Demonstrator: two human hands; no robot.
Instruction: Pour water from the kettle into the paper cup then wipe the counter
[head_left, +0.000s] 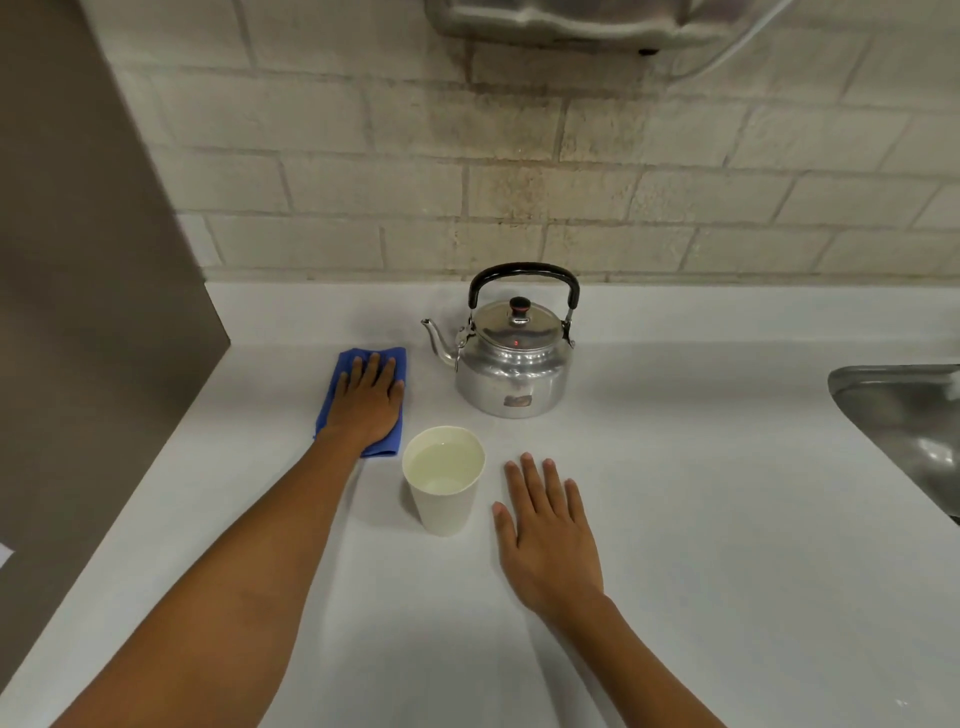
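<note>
— On the white counter (675, 519), what did you note first?

— The paper cup (444, 480) stood upright near the front, water inside it, roughly between the two hands. Behind it and a little to the right sat the metal kettle (511, 358), upright, lid on, black handle raised, spout pointing left. It stood apart from the cup, close to the brick wall (467, 182).

— And the hands?

— The left hand (366, 397) lay palm-down on a folded blue cloth (387, 439), fingers extended and close together, pressing flat. No pinch; the cloth was simply under the palm, its edges showing beyond the fingertips and at the wrist. The cloth lay just left of the cup and left of the kettle's spout, touching neither as far as I could see.

— The right one?

— The right hand (550, 540) rested flat on the bare counter just right of the cup, fingers slightly spread, holding nothing. Not touching the cup.

— Anything else on the surface?

— A steel sink (904, 415) at the far right edge, well apart from the kettle. A brown panel (78, 260) bounded the counter on the left.
</note>
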